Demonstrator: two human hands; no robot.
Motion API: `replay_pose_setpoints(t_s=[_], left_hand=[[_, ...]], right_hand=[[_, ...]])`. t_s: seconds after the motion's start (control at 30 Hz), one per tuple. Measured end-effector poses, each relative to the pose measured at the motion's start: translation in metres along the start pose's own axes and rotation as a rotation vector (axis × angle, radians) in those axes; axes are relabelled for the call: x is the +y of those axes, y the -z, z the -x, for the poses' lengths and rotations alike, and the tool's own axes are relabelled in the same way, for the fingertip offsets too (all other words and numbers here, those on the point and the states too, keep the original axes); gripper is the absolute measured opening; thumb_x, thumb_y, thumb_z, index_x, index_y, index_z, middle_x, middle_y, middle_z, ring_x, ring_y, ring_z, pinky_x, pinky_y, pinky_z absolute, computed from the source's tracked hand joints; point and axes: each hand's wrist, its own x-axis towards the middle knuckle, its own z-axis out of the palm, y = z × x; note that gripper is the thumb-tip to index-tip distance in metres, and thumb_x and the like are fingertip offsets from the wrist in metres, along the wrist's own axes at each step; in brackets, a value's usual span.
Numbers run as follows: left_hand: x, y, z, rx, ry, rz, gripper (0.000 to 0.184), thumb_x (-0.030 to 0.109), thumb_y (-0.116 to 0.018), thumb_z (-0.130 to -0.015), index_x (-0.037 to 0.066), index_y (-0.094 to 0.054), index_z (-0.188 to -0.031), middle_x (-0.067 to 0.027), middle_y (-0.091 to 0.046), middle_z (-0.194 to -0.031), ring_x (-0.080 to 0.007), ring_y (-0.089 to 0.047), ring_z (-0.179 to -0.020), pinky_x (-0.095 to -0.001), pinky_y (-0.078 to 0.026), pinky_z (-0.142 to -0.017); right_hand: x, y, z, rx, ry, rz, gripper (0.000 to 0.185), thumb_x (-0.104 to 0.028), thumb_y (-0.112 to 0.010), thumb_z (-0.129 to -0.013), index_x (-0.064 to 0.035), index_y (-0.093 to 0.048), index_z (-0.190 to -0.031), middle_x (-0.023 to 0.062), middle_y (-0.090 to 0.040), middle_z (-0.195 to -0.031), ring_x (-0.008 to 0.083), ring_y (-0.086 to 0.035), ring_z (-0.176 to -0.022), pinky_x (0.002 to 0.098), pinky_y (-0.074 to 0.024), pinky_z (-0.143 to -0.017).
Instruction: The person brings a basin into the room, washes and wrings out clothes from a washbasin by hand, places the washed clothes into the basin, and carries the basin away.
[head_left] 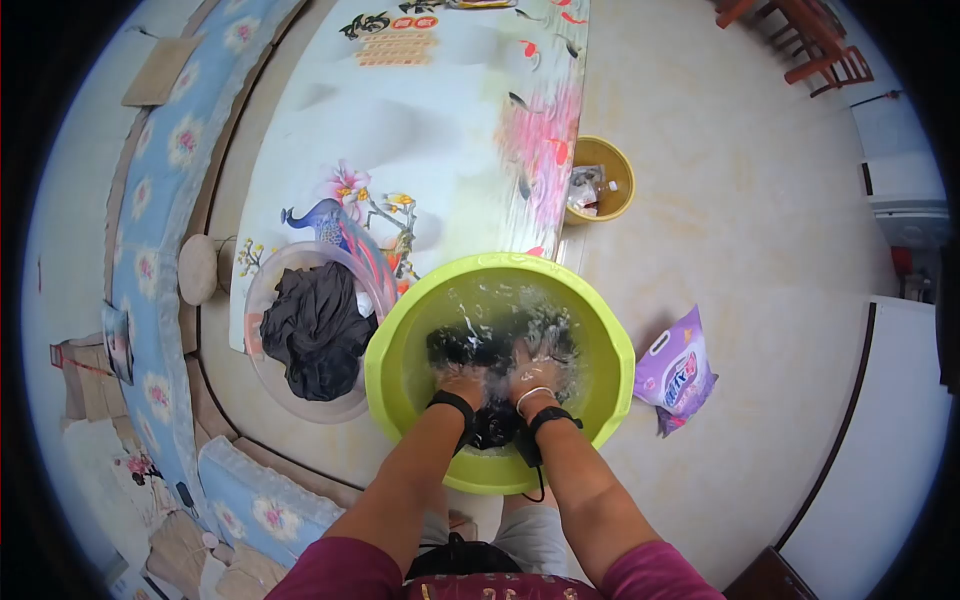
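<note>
A large lime-green basin (612, 345) holds cloudy, splashing water. In it lies a soaked black cloth (497, 424), spread beneath and between both hands. My left hand (462, 383) is partly under water, closed on the cloth, with its fingertips hidden. Close beside it, my right hand (535, 372) also grips the cloth, its fingers blurred by the splashing. Dark bands circle both wrists, and the right wrist also has a pale bracelet (535, 394). To the left of the basin, a clear plastic tub (262, 372) holds a heap of dark clothes (318, 325).
A purple detergent bag (677, 370) lies on the floor right of the basin. A yellow bin (627, 185) with litter inside stands beside the peacock-patterned table (385, 130). A round stool (198, 270) and a blue floral sofa (150, 270) are at the left.
</note>
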Motion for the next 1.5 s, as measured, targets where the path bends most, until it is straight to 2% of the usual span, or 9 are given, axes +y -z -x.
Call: replay_pose_setpoints(t_s=[0.17,0.4,0.67,0.83,1.17,1.23,1.3,1.43,1.5], left_hand=[[-0.021,-0.003,-0.017,-0.11,-0.104,-0.137,0.036,0.016,-0.042,-0.085,0.014,-0.05,-0.12,-0.0151,-0.048,-0.127,-0.0353,-0.045,-0.119,-0.0474,-0.032,-0.1],[-0.083,0.036,0.073,0.489,-0.346,0.339,0.031,0.004,-0.048,-0.077,0.006,-0.051,-0.108,-0.0225,-0.058,-0.101,-0.0405,-0.055,-0.093,-0.0459,-0.044,-0.077],[-0.108,0.101,0.207,0.724,-0.614,0.413,0.029,0.004,-0.052,-0.079,0.006,-0.052,-0.107,-0.0194,-0.058,-0.097,-0.0359,-0.056,-0.095,-0.0385,-0.044,-0.08],[-0.089,0.154,0.31,0.836,-0.922,0.486,0.025,0.004,-0.047,-0.082,0.003,-0.052,-0.106,-0.0115,-0.059,-0.089,-0.02,-0.057,-0.084,-0.0305,-0.044,-0.077],[-0.052,0.257,0.51,0.978,-1.504,0.57,0.026,0.004,-0.044,-0.087,0.003,-0.056,-0.111,-0.0039,-0.059,-0.103,-0.0097,-0.055,-0.096,-0.0243,-0.044,-0.088],[-0.04,0.255,0.571,1.148,-1.456,0.556,0.018,0.003,-0.051,-0.088,0.0,-0.059,-0.103,-0.0081,-0.062,-0.093,-0.0121,-0.061,-0.084,-0.0237,-0.051,-0.074],[-0.053,0.282,0.589,2.214,-1.075,-0.798,0.015,0.002,-0.047,-0.088,-0.002,-0.056,-0.099,-0.0098,-0.061,-0.089,-0.014,-0.062,-0.079,-0.0255,-0.052,-0.071],[-0.046,0.271,0.627,1.214,-1.726,0.616,0.022,0.009,-0.039,-0.093,-0.003,-0.052,-0.106,-0.0115,-0.063,-0.089,-0.018,-0.063,-0.077,-0.028,-0.052,-0.071],[-0.066,0.264,0.621,1.692,-1.527,-0.472,0.026,0.012,-0.035,-0.094,-0.003,-0.052,-0.107,-0.0118,-0.062,-0.092,-0.0182,-0.063,-0.081,-0.0285,-0.053,-0.072]], right_hand=[[0.002,0.027,0.013,-0.021,0.107,0.104,0.068,-0.015,-0.054,-0.081,-0.0257,-0.022,-0.14,0.0197,-0.018,-0.145,0.0387,-0.032,-0.127,0.0492,-0.0312,-0.102],[0.061,0.027,0.054,0.211,0.248,-0.204,0.072,-0.004,-0.05,-0.078,-0.0208,-0.019,-0.141,0.0315,-0.043,-0.123,0.043,-0.051,-0.107,0.043,-0.0421,-0.091],[0.071,0.109,0.165,0.471,0.263,-0.67,0.026,0.0,-0.05,-0.076,-0.0046,-0.053,-0.101,0.0187,-0.063,-0.091,0.0365,-0.06,-0.09,0.0393,-0.0471,-0.079],[0.019,0.23,0.283,0.694,0.428,-0.853,0.025,0.004,-0.043,-0.072,-0.0022,-0.059,-0.091,0.0047,-0.059,-0.073,0.0105,-0.054,-0.065,0.0248,-0.0445,-0.058],[-0.016,0.397,0.464,1.164,1.042,-0.922,0.024,-0.001,-0.051,-0.082,-0.0041,-0.062,-0.103,0.0034,-0.062,-0.092,0.0097,-0.057,-0.076,0.0196,-0.0457,-0.061],[-0.012,0.427,0.5,1.238,0.947,-0.815,0.023,-0.001,-0.05,-0.084,-0.0022,-0.063,-0.103,0.0079,-0.062,-0.096,0.0125,-0.06,-0.089,0.0225,-0.0492,-0.075],[0.005,0.459,0.53,1.36,1.011,-0.595,0.025,-0.001,-0.049,-0.085,-0.0001,-0.06,-0.107,0.0102,-0.062,-0.098,0.0142,-0.061,-0.089,0.025,-0.0504,-0.077],[-0.003,0.482,0.555,1.505,1.027,-0.366,0.025,-0.001,-0.048,-0.085,0.0006,-0.059,-0.108,0.0106,-0.062,-0.1,0.0154,-0.061,-0.09,0.0245,-0.05,-0.078],[0.004,0.477,0.54,1.526,0.984,-0.281,0.026,-0.001,-0.048,-0.085,0.0009,-0.058,-0.108,0.0108,-0.061,-0.101,0.016,-0.061,-0.091,0.0243,-0.0498,-0.079]])
